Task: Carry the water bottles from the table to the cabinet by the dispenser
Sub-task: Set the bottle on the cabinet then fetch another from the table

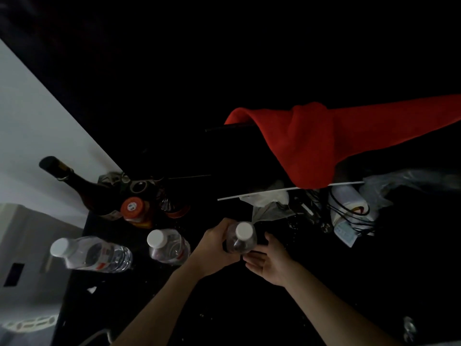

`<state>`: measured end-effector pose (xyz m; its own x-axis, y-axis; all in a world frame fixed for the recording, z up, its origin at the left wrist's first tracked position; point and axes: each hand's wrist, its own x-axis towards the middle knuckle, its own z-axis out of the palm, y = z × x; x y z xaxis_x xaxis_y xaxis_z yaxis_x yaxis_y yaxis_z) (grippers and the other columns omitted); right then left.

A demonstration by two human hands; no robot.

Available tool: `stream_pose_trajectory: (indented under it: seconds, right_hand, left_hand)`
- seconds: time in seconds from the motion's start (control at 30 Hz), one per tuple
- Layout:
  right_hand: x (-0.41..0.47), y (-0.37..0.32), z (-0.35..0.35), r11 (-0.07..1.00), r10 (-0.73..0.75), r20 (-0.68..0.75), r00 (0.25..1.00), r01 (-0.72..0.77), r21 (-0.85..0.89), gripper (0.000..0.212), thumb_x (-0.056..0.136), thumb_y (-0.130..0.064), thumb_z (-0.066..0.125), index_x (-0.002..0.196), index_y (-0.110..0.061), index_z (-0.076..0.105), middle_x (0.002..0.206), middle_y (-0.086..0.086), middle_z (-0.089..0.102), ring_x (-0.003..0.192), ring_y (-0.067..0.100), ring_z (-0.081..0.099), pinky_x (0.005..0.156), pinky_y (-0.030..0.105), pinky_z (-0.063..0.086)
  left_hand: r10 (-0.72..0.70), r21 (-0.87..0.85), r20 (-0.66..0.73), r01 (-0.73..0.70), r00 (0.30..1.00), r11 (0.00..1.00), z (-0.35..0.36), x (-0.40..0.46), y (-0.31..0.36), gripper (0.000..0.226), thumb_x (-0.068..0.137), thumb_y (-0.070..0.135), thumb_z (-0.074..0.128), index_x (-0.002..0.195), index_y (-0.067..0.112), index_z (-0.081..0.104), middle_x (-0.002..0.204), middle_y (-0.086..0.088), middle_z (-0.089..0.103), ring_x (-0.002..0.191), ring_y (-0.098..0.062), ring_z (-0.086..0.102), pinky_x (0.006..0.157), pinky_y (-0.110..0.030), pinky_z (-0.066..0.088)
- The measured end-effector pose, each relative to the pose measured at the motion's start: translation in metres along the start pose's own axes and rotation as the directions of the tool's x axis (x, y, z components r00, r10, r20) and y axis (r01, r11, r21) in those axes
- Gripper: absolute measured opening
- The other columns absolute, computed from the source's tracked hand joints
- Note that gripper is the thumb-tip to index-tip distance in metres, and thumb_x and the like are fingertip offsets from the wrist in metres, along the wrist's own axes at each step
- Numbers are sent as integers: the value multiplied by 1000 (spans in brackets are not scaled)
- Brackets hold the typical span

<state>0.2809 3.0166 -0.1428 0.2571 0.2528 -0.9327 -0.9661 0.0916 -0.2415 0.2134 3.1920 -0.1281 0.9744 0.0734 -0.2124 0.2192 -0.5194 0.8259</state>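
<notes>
Three clear water bottles with white caps stand on a dark surface. My left hand grips the rightmost bottle from its left side, fingers curled round the body. Just right of and below that bottle, my right hand is spread with relaxed fingers; whether it touches the bottle is unclear. A second bottle stands upright to the left. The third bottle stands further left near the surface's edge.
A dark glass bottle and an orange-lidded jar stand behind the water bottles. A red cloth hangs over a dark object at the back. Crumpled tissue, black cables and a plastic bag clutter the right. A white wall lies left.
</notes>
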Motion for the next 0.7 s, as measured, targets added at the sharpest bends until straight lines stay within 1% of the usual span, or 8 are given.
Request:
stream_pose_trajectory:
  seconds: [0.1,0.17,0.23,0.4,0.5,0.6,0.63,0.7]
  right_hand:
    - [-2,-2,0,1000,-8,6,1000,8,9,69,103,-51,33,131,9,52,122,27,57,133,35,47,102,44,41]
    - [-4,-4,0,1000,-24,16,1000,24,8,68,103,-50,34,131,9,52,132,28,54,132,35,48,104,45,40]
    - [-9,-5,-1,999,-41,30,999,41,-9,66,103,-49,36,130,9,52,130,27,55,129,35,51,105,45,40]
    - [-28,-9,2,988,-99,30,995,102,-116,51,103,-38,45,128,5,54,107,20,62,109,31,59,94,40,47]
    - [-39,-6,6,945,-192,-12,981,182,-272,46,101,-33,49,129,3,54,107,14,63,105,27,61,79,34,51]
    - [-63,-1,10,796,-356,-54,933,273,-540,39,98,-28,55,121,3,60,119,18,65,102,29,64,83,38,55]
    - [-74,1,11,699,-438,-45,898,308,-645,37,95,-26,57,113,5,63,111,18,68,97,28,65,88,41,53]
    - [-101,5,15,443,-586,12,811,333,-833,26,92,-26,59,90,-1,64,89,9,63,84,21,62,82,35,50]
  left_hand:
    - [-31,6,19,31,999,1000,-2,5,-6,58,71,23,80,120,35,52,117,8,69,111,-6,67,91,-36,59]
    - [-38,18,59,37,998,999,-7,10,-5,60,74,13,83,117,38,50,112,13,67,104,6,65,87,-23,56]
    - [-48,43,112,44,993,998,-12,12,-3,60,75,8,82,116,34,48,109,16,65,98,11,62,83,-13,50]
    - [-62,125,131,46,989,991,-24,4,8,68,69,29,81,128,27,49,124,1,61,116,-15,60,99,-33,50]
    - [-84,237,176,40,981,971,-38,-1,21,86,64,38,77,140,24,40,134,-2,50,124,-21,52,103,-35,47]
    - [-72,337,120,27,990,941,-51,-17,47,86,66,56,60,144,26,38,139,0,48,126,-21,53,100,-42,50]
    - [-59,366,80,26,995,930,-55,-24,57,82,69,57,57,143,26,40,139,2,49,126,-20,53,98,-43,52]
    - [-7,422,-1,6,1000,906,-61,-38,74,65,83,45,63,142,28,42,138,7,51,124,-17,54,92,-41,54]
